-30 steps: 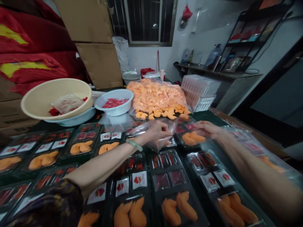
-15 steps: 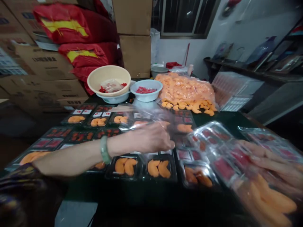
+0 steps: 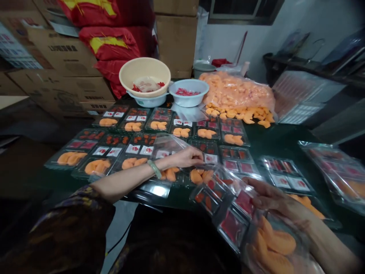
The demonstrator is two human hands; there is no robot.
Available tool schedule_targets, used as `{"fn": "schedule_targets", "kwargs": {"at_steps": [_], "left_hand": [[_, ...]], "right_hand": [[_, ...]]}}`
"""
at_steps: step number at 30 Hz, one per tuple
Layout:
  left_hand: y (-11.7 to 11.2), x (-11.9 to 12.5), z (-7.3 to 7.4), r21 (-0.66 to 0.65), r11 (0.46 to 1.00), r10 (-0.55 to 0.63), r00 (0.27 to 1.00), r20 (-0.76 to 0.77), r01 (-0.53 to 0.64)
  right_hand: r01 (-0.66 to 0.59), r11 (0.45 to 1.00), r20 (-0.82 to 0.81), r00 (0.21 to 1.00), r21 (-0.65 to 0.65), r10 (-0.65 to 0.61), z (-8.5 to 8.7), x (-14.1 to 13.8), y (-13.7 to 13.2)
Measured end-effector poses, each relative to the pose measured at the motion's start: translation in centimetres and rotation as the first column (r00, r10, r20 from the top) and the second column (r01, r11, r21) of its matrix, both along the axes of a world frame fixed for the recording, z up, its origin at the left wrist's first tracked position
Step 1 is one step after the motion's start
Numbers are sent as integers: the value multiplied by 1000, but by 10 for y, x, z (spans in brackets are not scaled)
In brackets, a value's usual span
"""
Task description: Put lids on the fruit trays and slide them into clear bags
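Note:
My left hand (image 3: 190,156) reaches across the table, its fingers pinched on the edge of a clear plastic bag (image 3: 168,144) above the black trays. My right hand (image 3: 268,196) holds a filled black tray (image 3: 242,217) close to me, tilted, partly inside clear plastic. That tray carries orange pieces (image 3: 273,243) and red packets. Rows of similar filled trays (image 3: 137,144) cover the dark table. A green bracelet (image 3: 154,169) sits on my left wrist.
At the back stand a cream basin (image 3: 145,72) stacked on a white bowl, a white bowl of red bits (image 3: 188,92), and a big bag of orange pieces (image 3: 236,95). Cardboard boxes and red sacks (image 3: 111,42) lie behind. Wrapped trays (image 3: 339,175) lie at the right.
My right hand has pulled a filled tray from the far rows towards me. My left hand keeps its pinch on the clear bag. The camera has swung left and tilted down.

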State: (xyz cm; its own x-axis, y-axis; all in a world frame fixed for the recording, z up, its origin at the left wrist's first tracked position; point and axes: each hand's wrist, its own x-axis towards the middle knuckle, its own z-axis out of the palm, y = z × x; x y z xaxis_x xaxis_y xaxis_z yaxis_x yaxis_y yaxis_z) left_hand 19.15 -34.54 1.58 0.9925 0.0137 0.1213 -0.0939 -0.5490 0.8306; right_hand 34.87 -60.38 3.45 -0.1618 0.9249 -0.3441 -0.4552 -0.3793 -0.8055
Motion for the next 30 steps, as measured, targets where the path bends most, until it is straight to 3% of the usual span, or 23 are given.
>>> {"fn": "schedule_targets", "kwargs": {"at_steps": [3, 7, 12, 17, 20, 22, 24, 26, 30], "left_hand": [[0, -2, -2, 7, 998, 67, 997, 38, -67], [-3, -4, 0, 66, 997, 26, 996, 87, -32], [0, -6, 5, 125, 990, 46, 993, 112, -60], [1, -1, 6, 204, 979, -63, 982, 179, 25], [1, 3, 1, 201, 975, 65, 984, 168, -98], [1, 4, -1, 265, 932, 223, 967, 121, -248], [0, 3, -1, 395, 855, 345, 937, 51, -337], [0, 1, 2, 510, 798, 391, 920, -31, -322], [1, 0, 10, 608, 749, 397, 913, -92, -264]], "right_hand": [[-57, 998, -72, 996, 41, 60, -2, -10, 19], [-145, 989, -27, 989, -8, 145, -5, -10, 36], [-21, 999, 96, 995, -43, 25, -3, 4, 30], [62, 996, 156, 986, -64, -52, 9, 6, 22], [54, 994, 162, 986, -91, -39, 12, 3, 25], [45, 994, 164, 986, -96, -28, 10, 2, 28], [37, 995, 162, 987, -96, -21, 9, 2, 31], [36, 995, 159, 987, -97, -20, 9, 2, 32], [25, 996, 148, 989, -83, -12, 8, 3, 32]]}}
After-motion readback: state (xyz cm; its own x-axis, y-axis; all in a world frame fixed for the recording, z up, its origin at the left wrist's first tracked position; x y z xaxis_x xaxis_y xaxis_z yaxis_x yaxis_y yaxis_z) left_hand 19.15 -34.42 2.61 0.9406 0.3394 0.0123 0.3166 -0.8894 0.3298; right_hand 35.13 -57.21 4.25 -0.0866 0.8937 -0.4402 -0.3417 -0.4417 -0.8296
